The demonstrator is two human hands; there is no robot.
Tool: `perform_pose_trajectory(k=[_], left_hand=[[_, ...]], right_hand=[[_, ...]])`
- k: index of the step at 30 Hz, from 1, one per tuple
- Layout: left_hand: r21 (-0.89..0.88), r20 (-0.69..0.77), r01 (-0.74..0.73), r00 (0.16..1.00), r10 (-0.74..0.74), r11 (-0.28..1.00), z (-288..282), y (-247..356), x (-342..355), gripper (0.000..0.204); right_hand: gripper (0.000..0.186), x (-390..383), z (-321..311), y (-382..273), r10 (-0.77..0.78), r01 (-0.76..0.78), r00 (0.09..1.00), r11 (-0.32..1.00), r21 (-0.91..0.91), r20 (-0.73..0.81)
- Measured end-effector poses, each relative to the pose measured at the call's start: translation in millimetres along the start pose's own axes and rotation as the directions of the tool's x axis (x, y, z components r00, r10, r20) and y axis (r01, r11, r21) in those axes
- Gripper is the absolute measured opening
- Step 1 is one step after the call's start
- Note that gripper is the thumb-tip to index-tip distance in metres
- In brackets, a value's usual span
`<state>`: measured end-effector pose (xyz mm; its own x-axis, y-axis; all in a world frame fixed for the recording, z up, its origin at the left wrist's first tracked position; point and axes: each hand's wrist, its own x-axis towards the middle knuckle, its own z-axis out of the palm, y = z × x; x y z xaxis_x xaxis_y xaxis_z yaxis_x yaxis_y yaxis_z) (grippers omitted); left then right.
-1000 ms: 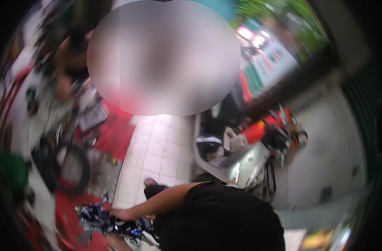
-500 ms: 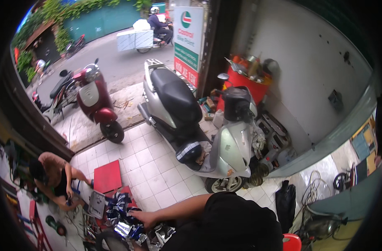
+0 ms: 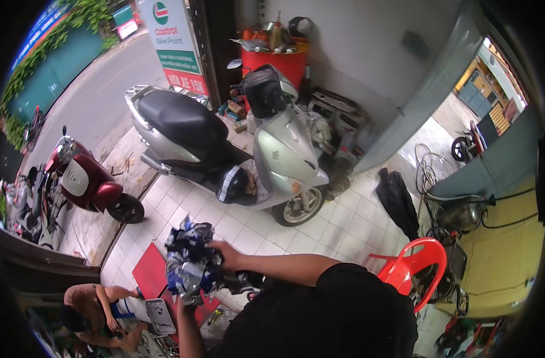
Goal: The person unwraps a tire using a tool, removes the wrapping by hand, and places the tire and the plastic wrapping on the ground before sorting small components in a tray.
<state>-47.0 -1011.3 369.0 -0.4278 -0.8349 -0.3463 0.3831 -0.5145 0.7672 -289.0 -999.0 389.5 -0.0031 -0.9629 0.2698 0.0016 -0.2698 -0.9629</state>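
A bulky bunch of crumpled dark blue and silver wrappers [image 3: 190, 268] is held up in front of my body. My right hand [image 3: 227, 253] grips it from the right side. My left hand [image 3: 186, 304] is closed on its lower part, the fingers largely hidden by the foil. Below the bunch lie a red mat [image 3: 146, 259] and a metal tray [image 3: 160, 317] on the tiled floor.
A silver scooter [image 3: 278, 161] stands ahead, with a red barrel [image 3: 275, 68] behind it. A maroon scooter [image 3: 87, 185] is at the doorway. A red plastic chair [image 3: 412, 265] and coiled hoses [image 3: 427, 164] are at right. A person [image 3: 87, 313] crouches at lower left.
The wrappers and both hands have risen from over the red mat to higher in the picture. My view has swung right, bringing the red chair into sight.
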Motion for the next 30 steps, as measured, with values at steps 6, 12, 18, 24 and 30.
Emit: perform_pose_trajectory(k=[6, 12, 18, 24, 30], left_hand=[[0.525, 0.137, -0.094, 0.99, 0.025, 0.846, -2.0, 93.3, 39.2, 0.087], [0.536, 0.756, -0.706, 0.645, 0.109, 0.462, 119.4, 116.1, 73.1, 0.112], [0.384, 0.538, -0.12, 0.835, -0.116, 0.915, 73.5, 50.1, 76.4, 0.068], [0.396, 0.361, -0.099, 0.931, -0.056, 0.913, 40.6, 47.2, 63.4, 0.061], [0.106, 0.257, 0.055, 0.963, -0.081, 0.993, -18.9, 50.1, 101.7, 0.064]], right_hand=[[0.051, -26.5, -73.1, -20.0, -0.077, 0.029, 0.994, 0.864, -0.502, -0.074], [0.052, -11.2, -52.7, -70.5, -0.054, 0.144, 0.971, 0.91, -0.388, 0.233], [0.042, 6.5, -32.2, -68.3, -0.127, 0.196, 0.969, 0.916, -0.35, 0.212], [0.026, 36.9, 19.5, -20.5, -0.041, 0.039, 0.999, 0.996, -0.078, -0.028], [0.056, 93.2, 77.6, 55.8, 0.344, -0.286, 0.938, 0.83, 0.479, -0.035]])
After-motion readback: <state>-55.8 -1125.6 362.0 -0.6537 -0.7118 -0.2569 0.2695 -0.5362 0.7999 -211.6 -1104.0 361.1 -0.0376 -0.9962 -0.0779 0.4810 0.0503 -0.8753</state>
